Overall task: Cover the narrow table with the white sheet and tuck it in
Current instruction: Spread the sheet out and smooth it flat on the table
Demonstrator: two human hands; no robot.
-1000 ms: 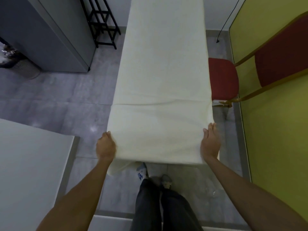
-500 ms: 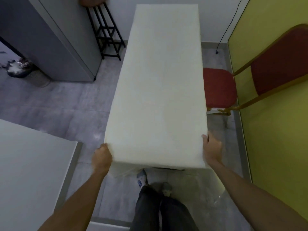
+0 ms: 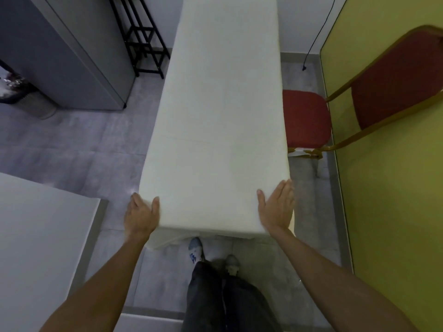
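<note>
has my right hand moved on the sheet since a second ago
Yes. The right hand was gripping the white sheet at the table's near right corner; it now lies flat and open on top, shifted slightly inward from that corner.

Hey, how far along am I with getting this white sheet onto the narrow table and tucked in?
Mostly done: the white sheet lies smooth along the whole visible top of the narrow table. In hand: your left hand and right hand rest open at the near corners. Left: a loose fold hangs below the near left corner and needs tucking. The far end cannot be judged from here.
</note>
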